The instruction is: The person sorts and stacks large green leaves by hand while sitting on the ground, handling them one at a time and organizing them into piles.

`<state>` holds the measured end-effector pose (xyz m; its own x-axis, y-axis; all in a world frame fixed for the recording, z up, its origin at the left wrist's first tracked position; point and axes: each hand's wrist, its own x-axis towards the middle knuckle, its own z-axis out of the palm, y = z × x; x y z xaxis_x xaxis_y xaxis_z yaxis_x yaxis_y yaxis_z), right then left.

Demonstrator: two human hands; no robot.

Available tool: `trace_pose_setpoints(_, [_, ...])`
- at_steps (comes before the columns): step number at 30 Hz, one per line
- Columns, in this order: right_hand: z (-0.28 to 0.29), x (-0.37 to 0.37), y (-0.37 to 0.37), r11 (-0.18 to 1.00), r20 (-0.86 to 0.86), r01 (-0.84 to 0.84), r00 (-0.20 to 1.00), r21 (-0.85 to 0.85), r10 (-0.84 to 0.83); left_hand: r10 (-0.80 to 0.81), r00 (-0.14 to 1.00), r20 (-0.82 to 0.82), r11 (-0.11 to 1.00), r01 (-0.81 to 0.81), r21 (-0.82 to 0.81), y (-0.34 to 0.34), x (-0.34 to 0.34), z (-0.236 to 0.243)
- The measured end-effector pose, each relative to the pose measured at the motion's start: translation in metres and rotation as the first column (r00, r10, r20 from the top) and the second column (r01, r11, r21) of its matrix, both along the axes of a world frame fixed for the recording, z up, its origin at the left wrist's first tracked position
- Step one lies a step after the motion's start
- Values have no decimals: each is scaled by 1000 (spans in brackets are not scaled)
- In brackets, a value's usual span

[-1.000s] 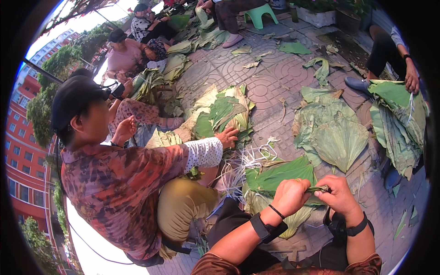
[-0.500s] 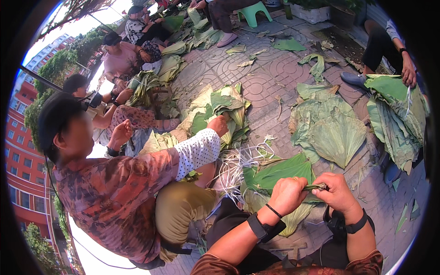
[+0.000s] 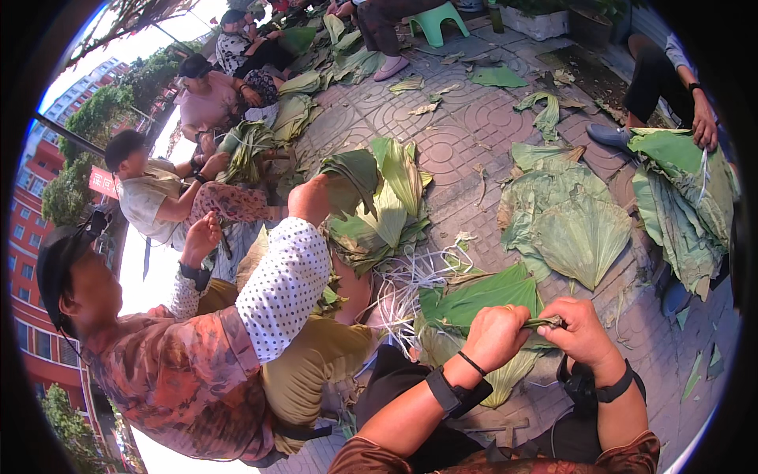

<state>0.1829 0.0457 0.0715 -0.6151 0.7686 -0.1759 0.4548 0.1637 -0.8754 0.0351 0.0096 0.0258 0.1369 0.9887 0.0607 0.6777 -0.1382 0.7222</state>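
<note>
Both my hands meet low in the view, right of centre. My left hand (image 3: 499, 338) is closed on the narrow, gathered end of a large green lotus leaf (image 3: 483, 300). The fingers of my right hand (image 3: 582, 330) pinch the dark tip of that same end. The leaf spreads out beyond my hands over more leaves, and my hands hide part of it. A tangle of white strings (image 3: 403, 296) lies to the left, close to the leaf. Farther off, a flat stack of dull green leaves (image 3: 580, 229) rests on the paving.
Close at my left sits a co-worker in a patterned jacket (image 3: 174, 371), arm stretched over a leaf pile (image 3: 387, 213). At the right, another person's hand (image 3: 703, 130) rests on a tied leaf bundle (image 3: 683, 205). Several people sit farther back, near a green stool (image 3: 438, 24).
The co-worker at my left has leaned back, lifting a leaf from the pile and drawing it leftward. My two hands hold the same place and grip.
</note>
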Motion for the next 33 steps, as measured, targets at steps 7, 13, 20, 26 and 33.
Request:
trace_pose_setpoints(7, [2, -1, 0, 1000, 6, -6, 1000, 15, 6, -4, 1000, 1, 1000, 4, 20, 1, 0, 4])
trace_pose_setpoints(13, [2, 0, 0, 1000, 22, -3, 1000, 1, 3, -11, 1000, -4, 1000, 11, -3, 1, 0, 1])
trace_pose_setpoints(20, [4, 1, -2, 1000, 34, -1, 999, -30, 2, -11, 1000, -9, 1000, 11, -4, -1, 1, 3])
trace_pose_setpoints(26, [6, -3, -1, 1000, -2, 19, 1000, -4, -19, -8, 1000, -3, 1000, 8, -20, 1, 0, 4])
trace_pose_setpoints(33, [2, -1, -1, 998, 60, 58, 997, -22, -56, -20, 1000, -13, 998, 19, -65, 1, 0, 6])
